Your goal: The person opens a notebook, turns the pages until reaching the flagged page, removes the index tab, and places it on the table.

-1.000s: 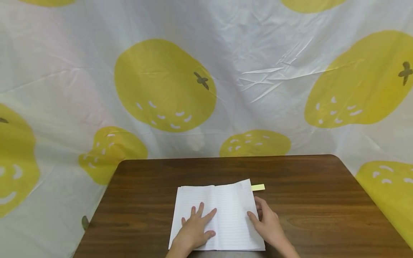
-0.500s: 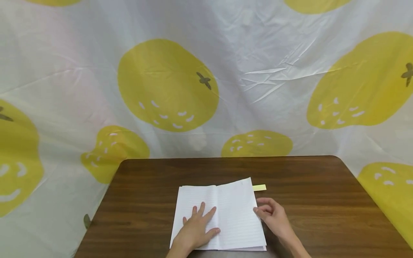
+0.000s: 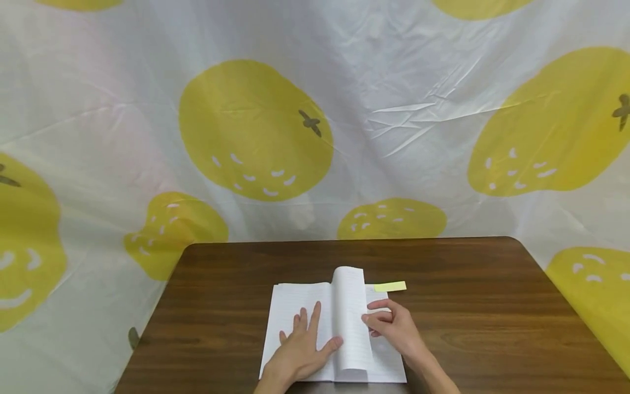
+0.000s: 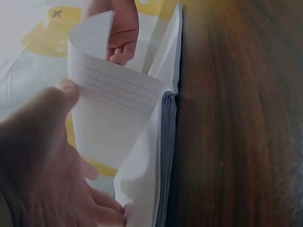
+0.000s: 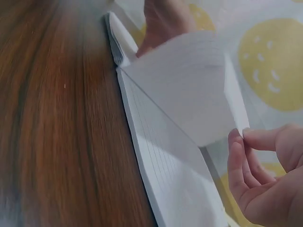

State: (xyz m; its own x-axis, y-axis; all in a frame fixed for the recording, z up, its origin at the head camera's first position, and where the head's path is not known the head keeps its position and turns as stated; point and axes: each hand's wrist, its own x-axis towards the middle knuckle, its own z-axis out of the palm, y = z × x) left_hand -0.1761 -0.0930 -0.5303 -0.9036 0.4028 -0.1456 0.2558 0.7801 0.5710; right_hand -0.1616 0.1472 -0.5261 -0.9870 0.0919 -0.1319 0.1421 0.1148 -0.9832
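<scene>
An open notebook (image 3: 389,355) with lined white pages lies on the table. My left hand (image 3: 301,346) rests with spread fingers on its left page, thumb reaching to the fold. Between thumb and fingertips my right hand (image 3: 396,327) pinches the outer edge of a page (image 3: 350,323), which curls up and over toward the left. The right wrist view shows that pinch at the edge of the raised page (image 5: 189,90). A yellow sticky tab (image 3: 390,286) juts out past the notebook's upper right edge. In the left wrist view the bent page (image 4: 113,85) rises beside my left thumb.
The dark wood-grain table (image 3: 492,317) extends around the notebook on both sides and behind it. Beyond its back edge hangs a white curtain (image 3: 394,164) printed with yellow fruit.
My right hand has moved left from the notebook's right edge, lifting and curling the page toward the fold. The page beneath is uncovered. My left hand stays on the left page.
</scene>
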